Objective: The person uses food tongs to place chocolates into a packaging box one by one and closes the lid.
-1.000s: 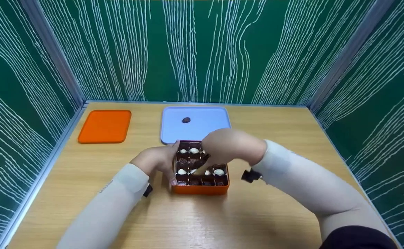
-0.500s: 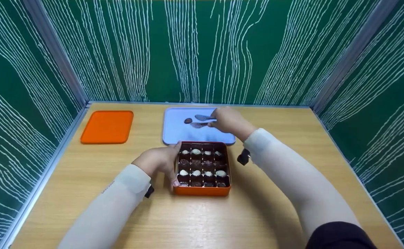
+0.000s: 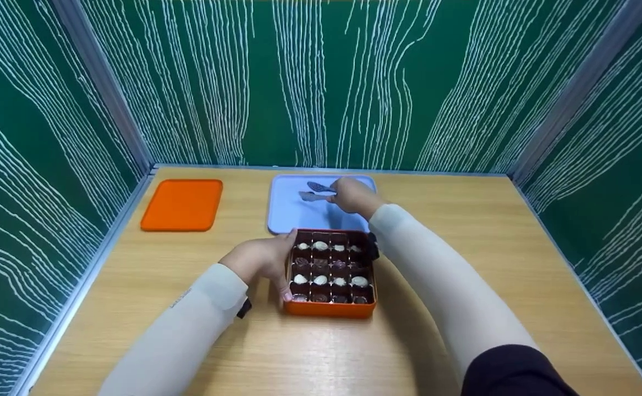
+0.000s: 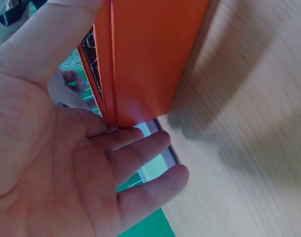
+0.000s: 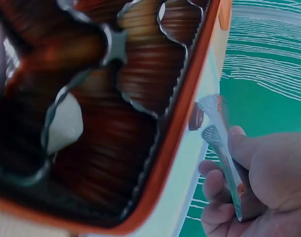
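Note:
An orange box of chocolates (image 3: pixel 329 311) stands on the table, its dark divided insert filled with dark and white pieces. My left hand (image 3: pixel 261 258) grips the box's left side, thumb at the front corner and forefinger at the back; in the left wrist view its other fingers extend past the orange wall. My right hand (image 3: pixel 354 195) holds metal tongs (image 5: pixel 224 148) with perforated ends, their two arms apart, over the light blue tray (image 3: pixel 283 217). By the tong ends in the right wrist view is a dark chocolate (image 5: pixel 196 117), mostly covered by the tongs in the head view.
A flat orange square lid (image 3: pixel 182 204) lies on the table (image 3: pixel 409 341) at the back left. Green walls (image 3: pixel 276 82) with white wavy lines enclose the table at the back and sides. The box stands close in front of the blue tray.
My right hand has carried the tongs from over the box to the blue tray, then farther left onto the chocolate there. My left hand has stayed on the box. The head view has shifted slightly.

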### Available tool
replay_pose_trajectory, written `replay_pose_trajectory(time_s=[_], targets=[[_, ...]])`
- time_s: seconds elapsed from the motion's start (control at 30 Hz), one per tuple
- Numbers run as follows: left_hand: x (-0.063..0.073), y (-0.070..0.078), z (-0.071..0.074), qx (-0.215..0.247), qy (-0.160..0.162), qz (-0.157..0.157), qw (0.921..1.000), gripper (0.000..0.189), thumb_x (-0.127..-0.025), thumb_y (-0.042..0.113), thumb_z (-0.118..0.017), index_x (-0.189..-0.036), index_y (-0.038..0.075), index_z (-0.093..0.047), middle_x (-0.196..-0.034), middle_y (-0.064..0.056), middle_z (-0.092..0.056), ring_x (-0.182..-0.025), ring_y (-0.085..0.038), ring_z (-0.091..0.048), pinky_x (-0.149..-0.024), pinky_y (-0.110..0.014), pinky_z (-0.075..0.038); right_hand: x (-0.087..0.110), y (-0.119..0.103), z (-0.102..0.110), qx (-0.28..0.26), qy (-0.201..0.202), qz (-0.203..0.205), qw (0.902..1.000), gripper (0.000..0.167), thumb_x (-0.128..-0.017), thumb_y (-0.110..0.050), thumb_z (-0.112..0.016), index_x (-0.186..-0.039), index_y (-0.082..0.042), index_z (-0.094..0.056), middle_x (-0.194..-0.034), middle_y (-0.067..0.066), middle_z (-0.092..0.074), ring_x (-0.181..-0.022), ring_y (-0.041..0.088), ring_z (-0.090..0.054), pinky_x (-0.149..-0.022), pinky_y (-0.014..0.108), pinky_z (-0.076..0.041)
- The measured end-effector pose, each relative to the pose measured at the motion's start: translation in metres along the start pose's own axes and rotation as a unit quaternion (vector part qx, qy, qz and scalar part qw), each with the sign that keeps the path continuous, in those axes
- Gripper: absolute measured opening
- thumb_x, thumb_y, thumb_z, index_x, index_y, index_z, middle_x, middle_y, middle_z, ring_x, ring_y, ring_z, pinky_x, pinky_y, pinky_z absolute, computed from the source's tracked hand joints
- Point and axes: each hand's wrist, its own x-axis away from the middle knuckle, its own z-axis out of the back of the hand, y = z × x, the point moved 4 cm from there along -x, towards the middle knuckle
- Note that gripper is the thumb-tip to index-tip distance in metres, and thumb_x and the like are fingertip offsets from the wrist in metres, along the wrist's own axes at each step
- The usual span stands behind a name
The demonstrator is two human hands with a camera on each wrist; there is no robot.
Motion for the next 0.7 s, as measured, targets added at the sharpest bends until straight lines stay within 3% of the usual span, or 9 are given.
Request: replay_pose_trajectory(time_s=[0.13,0.3,0.53,0.57,0.67,0.7], targets=[[0.001,0.000,0.000,0.006,-0.004,0.009,0.9999,0.173,-0.064,0.036,-0.112,-0.181,0.016,0.014,-0.192,-0.018,-0.003,-0.177,-0.043,-0.017,-0.146,-0.058,-0.018,-0.002,0.000,-0.003,0.001,-0.016,-0.008,0.9998,0.032,-0.115,-0.023,-0.068,-0.139,-0.005,-0.079,-0.116,0.012,-0.079,-0.089,0.023,-0.062,-0.079,0.034,-0.053],[0.001,-0.001,0.001,0.006,-0.002,0.017,0.9998,0.173,-0.063,0.036,-0.112,-0.182,0.017,0.012,-0.193,-0.014,-0.003,-0.177,-0.042,-0.017,-0.146,-0.058,-0.019,0.005,0.004,0.004,0.019,-0.020,-0.021,0.9994,0.032,-0.115,-0.022,-0.068,-0.137,-0.004,-0.079,-0.124,0.014,-0.081,-0.094,0.024,-0.065,-0.083,0.034,-0.057],[0.003,0.000,0.001,0.013,0.001,0.018,0.9997,0.175,-0.061,0.035,-0.113,-0.182,0.018,0.012,-0.193,-0.013,-0.003,-0.177,-0.042,-0.018,-0.146,-0.059,-0.019,0.043,0.014,0.032,0.085,-0.059,-0.042,0.9937,0.013,-0.109,-0.010,-0.063,-0.110,-0.001,-0.072,-0.103,0.012,-0.070,-0.087,0.024,-0.062,-0.081,0.035,-0.059],[0.003,0.000,0.001,0.013,0.002,0.020,0.9997,0.175,-0.060,0.035,-0.113,-0.182,0.018,0.012,-0.193,-0.014,-0.003,-0.177,-0.042,-0.017,-0.146,-0.059,-0.019,0.048,0.016,0.036,0.099,-0.071,-0.045,0.9916,0.016,-0.110,-0.015,-0.064,-0.107,-0.001,-0.071,-0.098,0.010,-0.067,-0.085,0.023,-0.061,-0.079,0.035,-0.058],[0.003,0.000,0.001,0.012,0.002,0.020,0.9997,0.175,-0.061,0.036,-0.113,-0.182,0.018,0.011,-0.193,-0.014,-0.002,-0.177,-0.042,-0.017,-0.146,-0.059,-0.019,0.058,0.021,0.044,0.155,-0.106,-0.048,0.9810,0.023,-0.111,-0.018,-0.062,-0.107,0.000,-0.075,-0.085,0.004,-0.056,-0.077,0.020,-0.053,-0.075,0.034,-0.053],[0.003,0.000,0.001,0.011,0.003,0.019,0.9998,0.174,-0.061,0.035,-0.113,-0.182,0.018,0.011,-0.193,-0.015,-0.003,-0.177,-0.042,-0.017,-0.146,-0.059,-0.019,0.060,0.023,0.046,0.176,-0.120,-0.046,0.9759,0.027,-0.114,-0.020,-0.060,-0.115,0.000,-0.078,-0.083,0.002,-0.052,-0.077,0.019,-0.051,-0.076,0.033,-0.052]])
